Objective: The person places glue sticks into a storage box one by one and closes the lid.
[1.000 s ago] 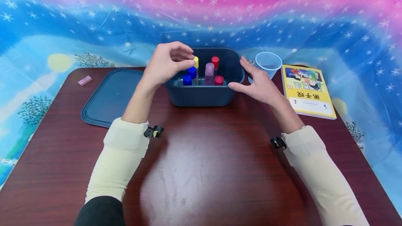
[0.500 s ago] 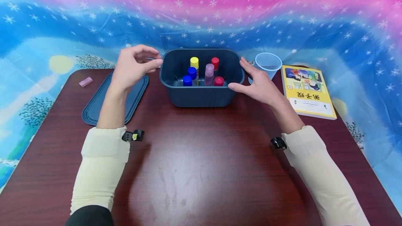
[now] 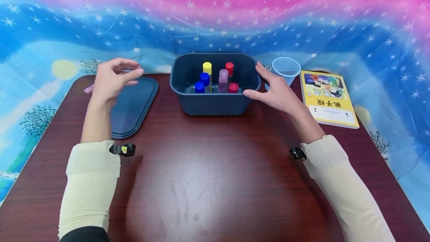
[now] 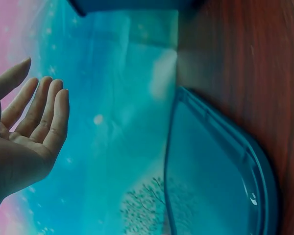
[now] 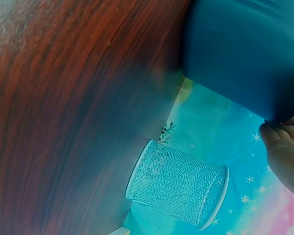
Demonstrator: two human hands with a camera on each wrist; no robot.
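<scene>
My left hand [image 3: 109, 81] is held above the dark blue flat lid [image 3: 134, 111], fingers loosely bent and nothing between them. In the left wrist view the fingers [image 4: 39, 112] are apart from the lid. Straight fingers and thumb of my right hand [image 3: 275, 90] touch the right rim and near corner of the dark blue bin [image 3: 215, 104]. Inside the bin stand several small capped tubes, among them a yellow-capped tube [image 3: 207, 67], a blue-capped tube [image 3: 204, 77], a purple tube [image 3: 223, 80] and a red-capped tube [image 3: 229, 68]. Their lower parts are partly hidden by the front wall.
A light blue mesh cup [image 3: 285, 71] stands right of the bin, behind my right hand. Beside it lies a yellow book [image 3: 330, 98]. A small pink block [image 3: 89, 89] is partly covered by my left hand. A patterned cloth [image 3: 215, 14] hangs behind the brown table [image 3: 208, 167].
My left hand has moved left, from over the bin's left side to above the lid, still holding nothing. The right hand stays at the bin's rim. The tubes have not moved.
</scene>
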